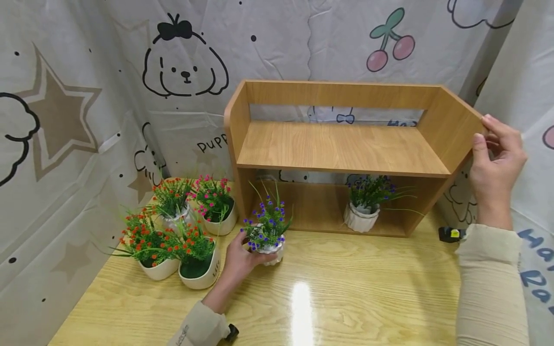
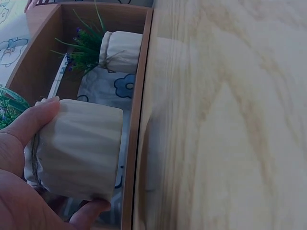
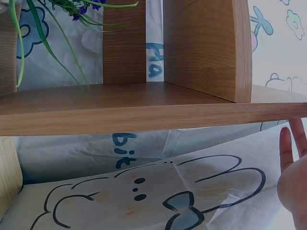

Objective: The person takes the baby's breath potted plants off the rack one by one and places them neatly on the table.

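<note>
My left hand [image 1: 240, 259] grips a small white pot [image 2: 81, 148] from its side, thumb and fingers round it. Blue-purple flowers [image 1: 270, 218] and long green blades rise from this pot, in front of the lower left of the wooden shelf [image 1: 342, 146]. In the left wrist view, twine runs round the pot near its rim. My right hand [image 1: 497, 163] holds the front edge of the shelf's right side panel [image 1: 454, 120] between thumb and fingers. A similar potted plant [image 1: 362, 216] with purple flowers stands in the lower compartment, toward the right.
Several white pots with orange-red flowers [image 1: 196, 262] and one with pink flowers [image 1: 220, 221] stand together left of the shelf. A small black object [image 1: 450, 234] lies by the shelf's right end. Printed curtains [image 1: 277, 43] surround the wooden table [image 1: 355, 288].
</note>
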A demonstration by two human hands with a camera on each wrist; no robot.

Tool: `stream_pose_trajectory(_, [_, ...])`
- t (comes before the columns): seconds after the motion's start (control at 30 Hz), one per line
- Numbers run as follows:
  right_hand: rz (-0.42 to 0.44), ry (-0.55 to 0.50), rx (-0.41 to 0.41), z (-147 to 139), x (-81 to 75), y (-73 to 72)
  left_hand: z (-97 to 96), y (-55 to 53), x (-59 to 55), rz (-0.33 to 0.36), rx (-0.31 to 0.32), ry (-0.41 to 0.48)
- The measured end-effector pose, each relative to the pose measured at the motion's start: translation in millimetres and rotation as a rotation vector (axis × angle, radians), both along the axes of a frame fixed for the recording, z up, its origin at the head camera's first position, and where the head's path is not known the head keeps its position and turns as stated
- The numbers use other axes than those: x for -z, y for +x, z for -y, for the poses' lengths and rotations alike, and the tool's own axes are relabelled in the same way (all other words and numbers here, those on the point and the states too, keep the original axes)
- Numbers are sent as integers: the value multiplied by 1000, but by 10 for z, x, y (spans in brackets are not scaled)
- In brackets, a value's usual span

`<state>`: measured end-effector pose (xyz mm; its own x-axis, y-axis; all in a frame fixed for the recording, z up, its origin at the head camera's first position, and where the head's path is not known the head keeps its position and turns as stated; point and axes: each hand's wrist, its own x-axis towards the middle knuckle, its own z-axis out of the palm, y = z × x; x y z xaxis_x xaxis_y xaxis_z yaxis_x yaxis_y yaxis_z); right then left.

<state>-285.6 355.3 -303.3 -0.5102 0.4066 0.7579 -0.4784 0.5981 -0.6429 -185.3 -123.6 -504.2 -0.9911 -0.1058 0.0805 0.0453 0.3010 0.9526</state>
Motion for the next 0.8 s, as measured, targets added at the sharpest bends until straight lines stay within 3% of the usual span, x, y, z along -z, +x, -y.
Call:
stream_pose_trajectory(0.13, [-2, -10, -8, 64, -28, 33, 52, 11, 27, -7, 2, -4])
stream_pose_trajectory(0.5, [-4, 6, -6, -100, 71, -83, 113, 5, 132, -15, 14, -30])
stream_pose_trajectory(0.8, [-16, 12, -8, -130, 81, -105, 93, -8, 186, 44, 28, 1])
